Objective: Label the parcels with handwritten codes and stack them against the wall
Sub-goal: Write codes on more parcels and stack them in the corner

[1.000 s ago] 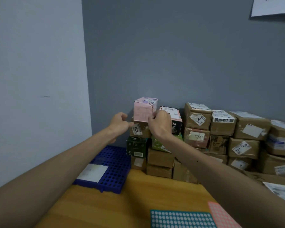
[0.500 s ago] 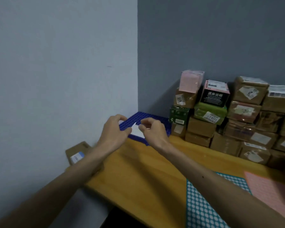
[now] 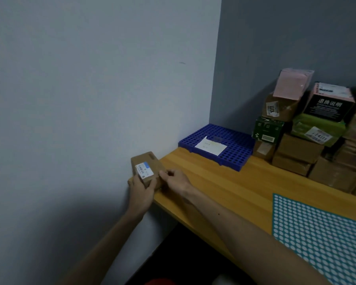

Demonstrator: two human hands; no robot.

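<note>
Picking up a small brown cardboard parcel, centre-left: left hand grips its near end, right hand pinches its side. Next, probably: lift it clear for labelling.

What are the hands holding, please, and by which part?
A small brown parcel: the left hand grips its near end, the right hand pinches its right edge.

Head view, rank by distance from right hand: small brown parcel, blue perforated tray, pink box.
1. small brown parcel: at the fingertips of the right hand, left side.
2. blue perforated tray: farther back, middle.
3. pink box: farthest, upper right.
</note>
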